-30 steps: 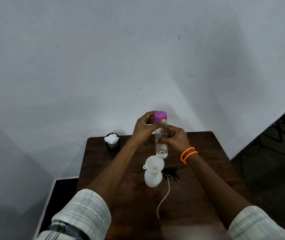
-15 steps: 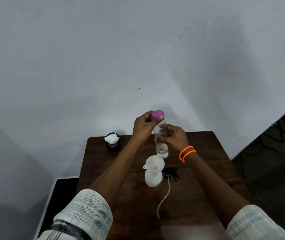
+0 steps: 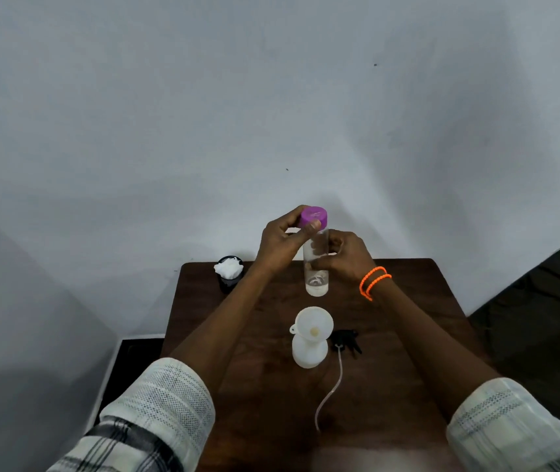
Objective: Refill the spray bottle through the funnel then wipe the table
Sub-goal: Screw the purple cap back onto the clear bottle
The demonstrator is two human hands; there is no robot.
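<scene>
Gripping the purple cap point(image 3: 313, 216) from the left side, the fingers point(image 3: 312, 228) of the left hand point(image 3: 280, 245) are closed around it, the thumb pressed along its lower edge where it meets the clear bottle point(image 3: 316, 264). The bottle's middle is wrapped by the right hand point(image 3: 343, 255), whose fingers are curled shut around the transparent wall, so that the bottle is held upright and raised above the far half of the counter point(image 3: 408, 335). A small amount of clear liquid is seen at the bottle's bottom, below the right hand. Two orange bands point(image 3: 373, 281) are worn on the right wrist. Nearer the person, well below the held bottle and apart from both hands, the white spray bottle point(image 3: 309, 352) is stood on the counter with the white funnel point(image 3: 314, 323) seated in its neck. Just to its right the black spray head point(image 3: 345, 340) is laid flat, its thin tube point(image 3: 331, 393) trailing toward the person. At the far left corner a dark cup holding a white cloth point(image 3: 228, 268) is placed.
</scene>
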